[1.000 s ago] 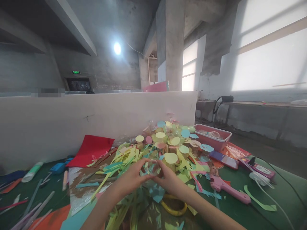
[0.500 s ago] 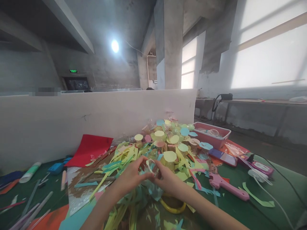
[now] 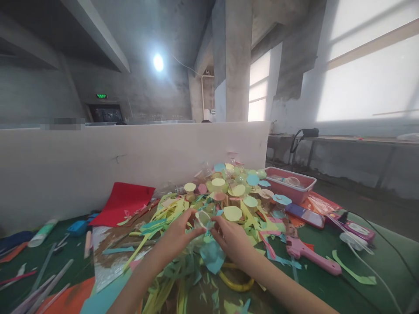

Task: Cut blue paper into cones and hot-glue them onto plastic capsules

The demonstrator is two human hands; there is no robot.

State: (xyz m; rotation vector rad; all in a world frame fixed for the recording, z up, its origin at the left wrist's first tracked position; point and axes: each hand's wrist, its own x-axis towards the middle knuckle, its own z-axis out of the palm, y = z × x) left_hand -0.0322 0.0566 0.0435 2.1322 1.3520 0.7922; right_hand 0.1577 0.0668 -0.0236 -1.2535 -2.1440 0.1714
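Over the middle of the heap, my left hand curls its thumb and fingers around a small clear plastic cup, its round rim tipped toward me. My right hand pinches at the cup's other side, fingertips close together. A light blue paper piece hangs just below the cup; whether it is joined to it I cannot tell. Beyond my fingers stand several similar clear pieces topped with many-sided paper, including a pale yellow paper top. Yellow-green paper strips lie to the left.
A pink glue gun lies at the right with its cord. Behind it are a phone and a pink basket. A yellow tape ring sits below my right wrist. Red sheet and a white partition stand behind.
The cup has turned so its round rim faces me more. My right fingers have loosened and shifted slightly right, and the blue paper below shows more fully.
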